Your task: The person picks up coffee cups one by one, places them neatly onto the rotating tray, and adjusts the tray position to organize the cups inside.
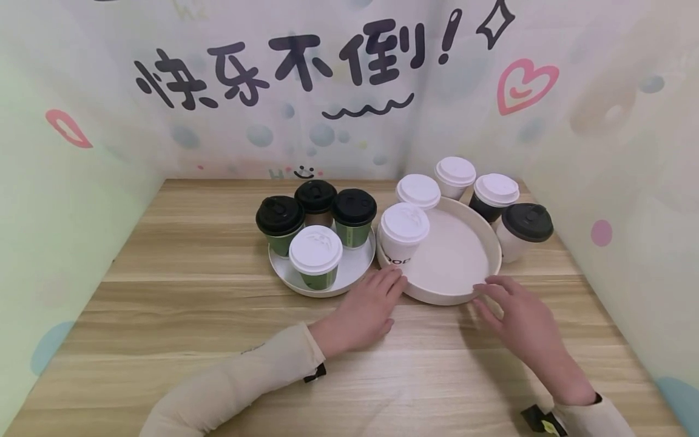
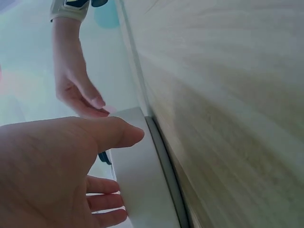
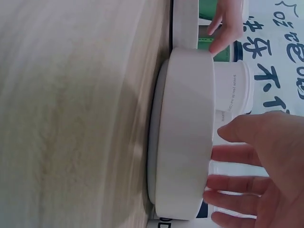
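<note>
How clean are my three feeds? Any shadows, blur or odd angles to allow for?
Head view: mostly clear, with a soft shadow on the tabletop beside the right hand. Left wrist view: hazy, wood grain smeared, scene turned sideways. Right wrist view: also sideways, wood grain soft, with a diffuse shadow on the tabletop alongside the round tray.

We see a long cream fabric left sleeve [image 1: 240,381] with a faint dark mark [image 1: 253,349] and a small black fitting [image 1: 315,372] below its cuff [image 1: 311,346], and, right of that sleeve, a matching cream right sleeve [image 1: 592,419] with a black, yellow-marked fitting [image 1: 540,420].
</note>
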A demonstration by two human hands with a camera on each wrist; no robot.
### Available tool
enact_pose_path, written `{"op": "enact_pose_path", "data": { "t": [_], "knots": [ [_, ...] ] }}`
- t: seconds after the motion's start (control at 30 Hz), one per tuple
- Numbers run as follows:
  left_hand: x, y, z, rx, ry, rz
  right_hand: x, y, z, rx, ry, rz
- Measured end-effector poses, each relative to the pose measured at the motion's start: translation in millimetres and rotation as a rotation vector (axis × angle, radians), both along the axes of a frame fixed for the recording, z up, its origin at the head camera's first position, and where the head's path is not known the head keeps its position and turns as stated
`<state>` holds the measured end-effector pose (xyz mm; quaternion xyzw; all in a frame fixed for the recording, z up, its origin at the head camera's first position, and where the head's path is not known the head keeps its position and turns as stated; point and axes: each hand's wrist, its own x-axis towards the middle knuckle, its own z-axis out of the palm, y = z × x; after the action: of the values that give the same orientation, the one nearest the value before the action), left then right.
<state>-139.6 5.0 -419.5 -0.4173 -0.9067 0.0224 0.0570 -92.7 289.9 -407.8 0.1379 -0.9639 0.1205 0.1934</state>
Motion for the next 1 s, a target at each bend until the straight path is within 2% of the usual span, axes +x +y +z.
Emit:
{"op": "enact_pose_path", "data": {
  "t": [0.13, 0.23, 0.47, 0.57, 1.0],
  "knots": [
    [-1.1, -2, 1.1, -0.009, -0.018, 0.029, -0.2, 0, -4.0, 0.005, 0.010, 0.027],
    [0.2, -1, 1.3, -0.005, -0.039, 0.020, -0.1, -3, -6.4, 0.007, 0.040, 0.033],
    [7.2, 4, 1.7, 0.028, -0.014, -0.085, 3.5, -13, -5.0, 0.023, 0.047, 0.042],
    [9.6, 6, 1.6, 0.039, -0.011, -0.107, 5.1, -19, -3.7, 0.041, 0.041, 0.054],
    [3.3, 5, -5.9, -0.002, -0.010, -0.080, 2.7, -24, -2.4, 0.078, 0.017, 0.086]
  ]
}}
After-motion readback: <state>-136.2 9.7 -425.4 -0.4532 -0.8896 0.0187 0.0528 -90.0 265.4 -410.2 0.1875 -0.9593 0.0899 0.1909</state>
